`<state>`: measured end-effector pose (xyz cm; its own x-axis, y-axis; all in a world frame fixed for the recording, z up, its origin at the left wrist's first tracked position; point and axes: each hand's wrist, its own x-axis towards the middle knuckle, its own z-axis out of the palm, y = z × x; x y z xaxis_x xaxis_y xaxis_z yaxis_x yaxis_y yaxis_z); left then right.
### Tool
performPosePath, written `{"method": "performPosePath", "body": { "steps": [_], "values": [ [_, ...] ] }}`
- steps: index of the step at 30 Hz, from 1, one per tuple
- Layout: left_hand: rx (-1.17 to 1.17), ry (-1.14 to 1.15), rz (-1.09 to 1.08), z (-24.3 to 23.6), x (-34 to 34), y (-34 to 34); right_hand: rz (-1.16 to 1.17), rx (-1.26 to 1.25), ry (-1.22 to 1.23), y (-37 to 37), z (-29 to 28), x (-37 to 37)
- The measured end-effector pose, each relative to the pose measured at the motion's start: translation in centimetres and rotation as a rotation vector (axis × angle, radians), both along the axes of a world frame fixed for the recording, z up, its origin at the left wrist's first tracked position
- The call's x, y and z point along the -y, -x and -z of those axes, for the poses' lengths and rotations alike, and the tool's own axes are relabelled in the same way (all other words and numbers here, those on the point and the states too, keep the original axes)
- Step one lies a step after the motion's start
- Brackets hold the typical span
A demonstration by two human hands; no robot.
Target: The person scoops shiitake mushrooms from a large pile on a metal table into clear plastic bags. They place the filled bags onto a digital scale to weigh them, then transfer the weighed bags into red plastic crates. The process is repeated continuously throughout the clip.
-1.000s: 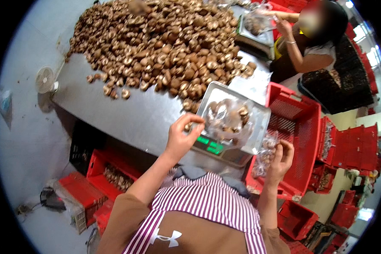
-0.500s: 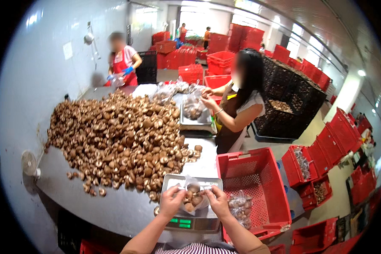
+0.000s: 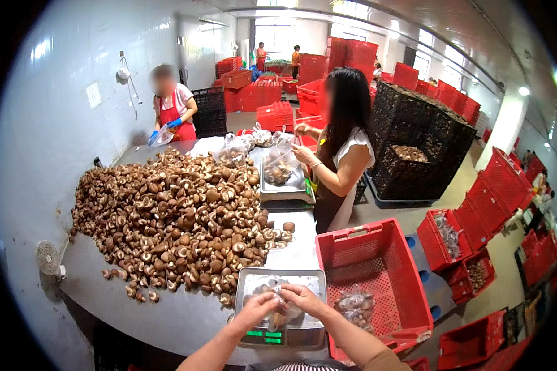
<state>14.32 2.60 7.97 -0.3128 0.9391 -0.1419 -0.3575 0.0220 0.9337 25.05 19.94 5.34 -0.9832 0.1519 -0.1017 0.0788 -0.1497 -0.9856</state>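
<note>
Standing neck-up: the clear bag (image 3: 277, 320).

Table (image 3: 167, 318): metal, smooth, shows a dull sheen; scale pan (image 3: 252, 279): metal, smooth, shiny; plastic bag (image 3: 278, 319) on pan: thin, clear, crinkled, glossy; red crate (image 3: 390, 298): plastic, perforated, low gloss; mushroom heap (image 3: 179, 216): caps look matt; wall (image 3: 56, 154): smooth, glossy; sleeve (image 3: 387, 360): matt cloth

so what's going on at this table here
The person's left hand and right hand hold the top of a clear plastic bag of mushrooms on the near scale. A heap of loose mushrooms lies on the table; filled bags sit in the red crate at right. Farther back, a co-worker handles another bag at a second scale.
</note>
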Motion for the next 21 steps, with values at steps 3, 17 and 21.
{"method": "performPosePath", "body": {
  "steps": [3, 17, 21],
  "values": [
    [-0.198, 0.187, -0.119, 1.7, 0.8, 3.5, 0.028, -0.02, -0.613, 0.6, 2.3, -1.8],
    [0.278, 0.253, -0.459, 12.3, -0.8, 11.4, 0.173, -0.159, -0.349, -0.6, 2.0, 1.7],
    [0.052, 0.132, -0.217, 1.8, 0.6, 6.4, 0.278, 0.001, 0.203, 2.1, 0.5, 2.4]
  ]
}}
